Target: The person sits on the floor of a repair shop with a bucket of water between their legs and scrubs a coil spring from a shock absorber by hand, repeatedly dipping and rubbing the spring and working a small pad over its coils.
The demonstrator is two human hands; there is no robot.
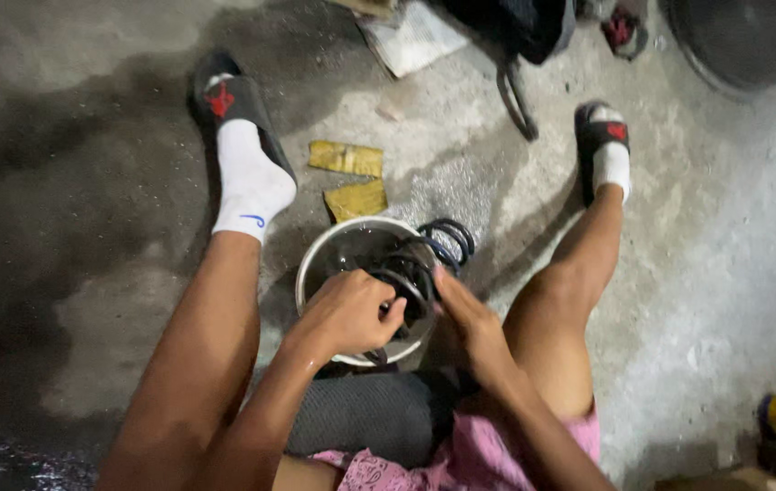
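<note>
Down on the floor: white bowl (315, 264) on wet concrete floor (88, 182), between the person's feet
Coil spring: black coil spring (433, 247) lying in the bowl, one end over the far rim
Left hand: left hand (347, 314) curled tight over the spring's near end
Right hand: right hand (465, 318) with fingers straight, pressed against the coil's side
Nearby: two yellow pads (351, 177) just beyond the bowl

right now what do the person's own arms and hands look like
Both arms are bare, with no sleeves, gloves, rings or wristbands showing. The left hand looks wet and glistens along the forearm. The right hand is bare too. Further down, pink patterned shorts show.
</note>
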